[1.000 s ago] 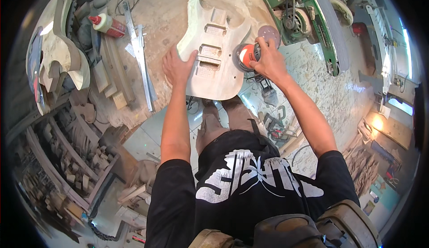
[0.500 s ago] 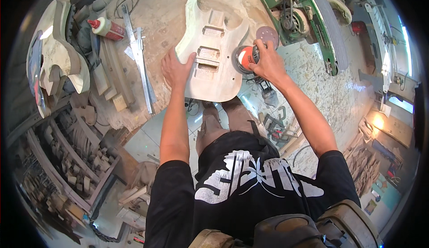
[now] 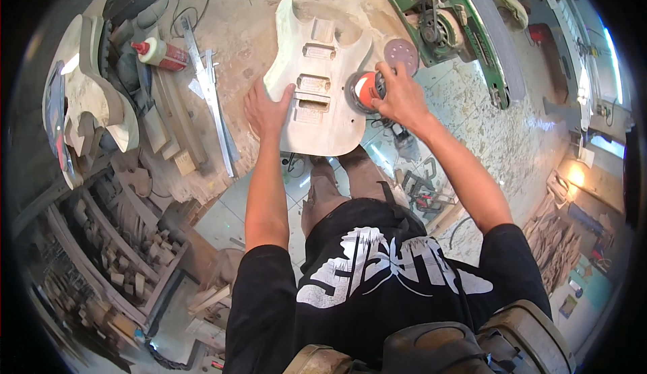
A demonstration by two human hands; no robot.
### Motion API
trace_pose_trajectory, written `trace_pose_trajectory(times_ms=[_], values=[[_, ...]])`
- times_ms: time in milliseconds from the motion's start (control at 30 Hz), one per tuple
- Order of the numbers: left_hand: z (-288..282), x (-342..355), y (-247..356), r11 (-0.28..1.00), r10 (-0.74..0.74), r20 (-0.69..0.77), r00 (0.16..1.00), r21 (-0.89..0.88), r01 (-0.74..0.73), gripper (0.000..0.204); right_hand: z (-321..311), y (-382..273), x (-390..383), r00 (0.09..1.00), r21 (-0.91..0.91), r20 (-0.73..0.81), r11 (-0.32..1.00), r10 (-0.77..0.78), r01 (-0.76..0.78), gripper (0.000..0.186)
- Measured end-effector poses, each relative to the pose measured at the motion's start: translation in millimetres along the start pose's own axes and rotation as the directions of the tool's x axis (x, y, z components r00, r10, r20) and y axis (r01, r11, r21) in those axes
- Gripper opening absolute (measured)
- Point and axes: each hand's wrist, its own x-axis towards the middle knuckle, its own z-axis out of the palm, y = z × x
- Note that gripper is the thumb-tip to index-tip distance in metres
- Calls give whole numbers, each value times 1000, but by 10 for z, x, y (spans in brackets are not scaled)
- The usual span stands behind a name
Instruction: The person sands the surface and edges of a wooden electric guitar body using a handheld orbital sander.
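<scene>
A pale, unpainted electric guitar body [image 3: 330, 126] with cut-out cavities lies on the dusty workbench, overhanging its near edge. My left hand [image 3: 269, 109] grips its left side, thumb on the top face and fingers along the edge. My right hand [image 3: 403, 98] is closed around an orange-and-black orbital sander [image 3: 364, 91] at the body's right edge. The sander's pad is mostly hidden; how much of it touches the wood I cannot tell. Just beyond my right hand is a round purplish sanding disc [image 3: 402, 53] with holes.
A green belt machine [image 3: 441, 30] stands at the far right. Metal rulers [image 3: 207, 91], a red-capped glue bottle [image 3: 160, 53] and wood strips [image 3: 176, 114] lie left of the guitar body. More shaped wooden bodies [image 3: 91, 98] stand far left, above a rack of offcuts [image 3: 128, 266].
The sander and my right hand have shifted slightly left, closer onto the guitar body's right edge. My left hand keeps its place on the body. The whole view has shifted a little.
</scene>
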Motion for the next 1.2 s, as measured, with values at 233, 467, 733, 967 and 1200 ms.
trace_pose_trajectory(times_ms=[233, 467, 733, 967, 1200], values=[[32, 33, 2, 998, 57, -14, 998, 8, -57, 99, -145, 376, -136, 977, -43, -205, 997, 58, -68, 71], [-63, 6, 24, 959, 232, 162, 959, 128, -253, 110, -316, 496, -1077, 948, 148, -146, 954, 282, -261, 76], [-99, 90, 53, 963, 206, 238, 949, 123, -240, 113, -246, 645, -1622, 905, 211, -93, 896, 416, -390, 78], [42, -275, 176, 969, 113, 136, 984, 204, -139, 114, -155, 565, -1727, 943, 209, -127, 937, 309, -279, 72], [176, -404, 389, 978, -30, 101, 994, 210, 8, 117, -49, 351, -1634, 977, 189, -70, 964, 202, -186, 67]])
